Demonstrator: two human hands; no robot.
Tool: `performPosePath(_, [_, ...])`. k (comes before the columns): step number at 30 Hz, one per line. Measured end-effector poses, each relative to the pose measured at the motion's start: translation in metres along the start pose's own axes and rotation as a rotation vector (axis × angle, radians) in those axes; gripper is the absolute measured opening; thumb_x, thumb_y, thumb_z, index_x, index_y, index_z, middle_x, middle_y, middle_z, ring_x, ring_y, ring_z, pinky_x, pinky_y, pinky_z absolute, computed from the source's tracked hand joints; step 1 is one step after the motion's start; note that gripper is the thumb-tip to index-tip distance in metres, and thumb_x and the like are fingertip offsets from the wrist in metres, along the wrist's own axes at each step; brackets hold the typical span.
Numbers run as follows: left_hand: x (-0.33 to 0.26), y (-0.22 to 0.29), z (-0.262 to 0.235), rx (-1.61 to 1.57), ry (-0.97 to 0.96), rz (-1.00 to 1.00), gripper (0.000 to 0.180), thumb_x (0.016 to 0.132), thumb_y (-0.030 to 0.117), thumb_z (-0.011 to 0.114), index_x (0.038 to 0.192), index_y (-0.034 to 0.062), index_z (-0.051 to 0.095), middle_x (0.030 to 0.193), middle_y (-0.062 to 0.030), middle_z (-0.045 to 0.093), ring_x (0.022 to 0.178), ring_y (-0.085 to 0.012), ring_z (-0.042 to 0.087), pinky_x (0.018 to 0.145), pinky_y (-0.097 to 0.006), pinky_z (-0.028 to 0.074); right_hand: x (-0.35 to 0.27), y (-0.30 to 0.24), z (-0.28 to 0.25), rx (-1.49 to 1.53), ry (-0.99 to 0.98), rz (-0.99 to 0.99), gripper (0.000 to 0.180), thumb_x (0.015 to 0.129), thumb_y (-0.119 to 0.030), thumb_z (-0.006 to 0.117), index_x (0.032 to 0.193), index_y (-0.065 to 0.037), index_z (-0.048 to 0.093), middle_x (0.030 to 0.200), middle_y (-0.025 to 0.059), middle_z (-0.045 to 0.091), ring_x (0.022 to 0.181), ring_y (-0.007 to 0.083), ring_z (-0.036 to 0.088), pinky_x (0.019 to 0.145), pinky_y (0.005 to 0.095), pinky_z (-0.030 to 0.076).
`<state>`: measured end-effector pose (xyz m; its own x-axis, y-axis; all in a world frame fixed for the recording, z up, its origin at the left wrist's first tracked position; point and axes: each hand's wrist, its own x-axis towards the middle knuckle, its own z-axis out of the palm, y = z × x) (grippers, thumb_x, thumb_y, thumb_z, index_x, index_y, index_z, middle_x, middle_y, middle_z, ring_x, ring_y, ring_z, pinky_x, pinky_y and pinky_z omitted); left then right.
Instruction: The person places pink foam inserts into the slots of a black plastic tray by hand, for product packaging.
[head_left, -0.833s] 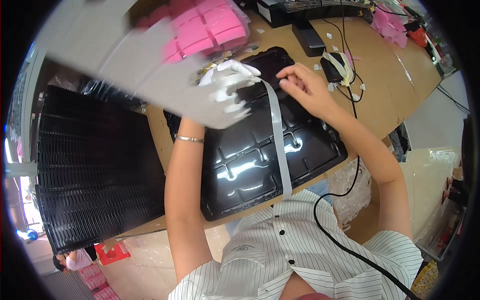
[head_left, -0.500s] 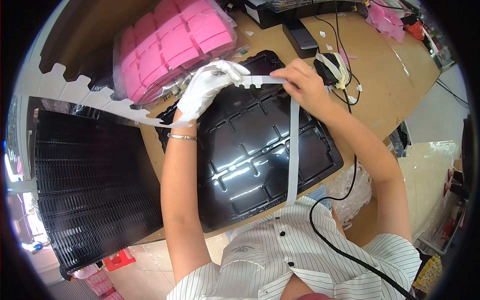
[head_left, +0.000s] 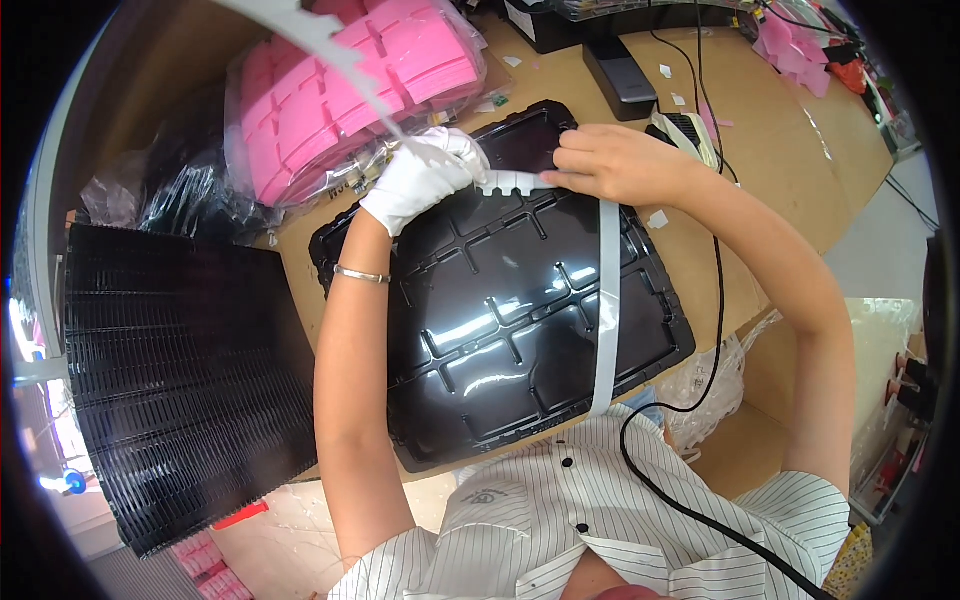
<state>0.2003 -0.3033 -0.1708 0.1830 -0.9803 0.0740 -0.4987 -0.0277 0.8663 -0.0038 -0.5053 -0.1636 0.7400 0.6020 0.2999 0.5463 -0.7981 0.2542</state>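
Empty black tray (head_left: pixel 500 330) under both hands' white strip (head_left: pixel 607 300).

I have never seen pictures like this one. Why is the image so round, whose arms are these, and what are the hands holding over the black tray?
The camera sits on a person's head and looks down, so the arms entering from below are that person's own. Its very wide lens bends straight edges and rounds the picture.

The left hand wears a white glove; the right hand is bare. Between them they hold a long pale strip with a notched edge. One end runs up to the left, and the other hangs down across the glossy black tray, which lies on a brown table.

To the left stands a big stack of black trays. Behind it lie pink foam pieces in a clear bag. A black cable runs along the right side.
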Motion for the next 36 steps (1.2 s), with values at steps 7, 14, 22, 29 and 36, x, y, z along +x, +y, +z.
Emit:
performPosePath(7, [0.005,-0.006,-0.002,0.031,0.122,-0.016,0.008,0.075,0.004,0.061,0.070,0.0049,0.067,0.077,-0.0043,0.067,0.082,-0.0163,0.058,0.079,-0.030,0.046,0.003,0.016,0.014,-0.028,0.042,0.027,0.033,0.072,-0.009,0.061,0.105,-0.003,0.066,0.092,0.0055,0.054,0.092,0.0217,0.054,0.079,0.0317,0.050])
performPosePath(14, [0.005,-0.002,-0.002,0.113,0.098,-0.150,0.007,0.076,0.004,0.062,0.071,0.0036,0.067,0.082,-0.0038,0.067,0.083,-0.0164,0.060,0.078,-0.029,0.047,0.013,0.014,0.010,0.113,-0.059,0.135,0.027,0.078,-0.008,0.061,0.103,-0.004,0.068,0.092,0.0080,0.054,0.092,0.0239,0.054,0.077,0.0346,0.049])
performPosePath(22, [0.032,0.030,0.012,0.015,0.156,-0.156,0.015,0.086,0.016,0.067,0.092,0.0036,0.072,0.087,-0.0022,0.068,0.082,-0.0107,0.061,0.082,-0.025,0.048,0.001,0.001,-0.008,0.208,-0.162,0.364,0.027,0.083,-0.021,0.064,0.101,0.000,0.067,0.083,0.0111,0.051,0.084,0.0271,0.053,0.076,0.0387,0.046])
performPosePath(29, [0.056,0.021,0.031,-0.136,0.336,-0.127,0.020,0.086,0.017,0.064,0.094,-0.0012,0.068,0.087,-0.0064,0.069,0.080,-0.0121,0.063,0.077,-0.027,0.050,-0.002,-0.010,0.013,0.252,0.053,0.537,0.033,0.091,-0.033,0.058,0.105,-0.005,0.069,0.083,0.0102,0.051,0.085,0.0273,0.052,0.077,0.0378,0.045])
performPosePath(36, [0.004,0.014,0.003,-0.123,0.223,-0.103,0.017,0.085,0.017,0.067,0.092,0.0022,0.071,0.089,-0.0033,0.068,0.084,-0.0115,0.061,0.078,-0.026,0.047,0.013,-0.018,0.008,0.111,0.017,0.439,0.032,0.087,-0.036,0.061,0.112,-0.019,0.071,0.089,0.0076,0.048,0.093,0.0237,0.047,0.082,0.0358,0.038])
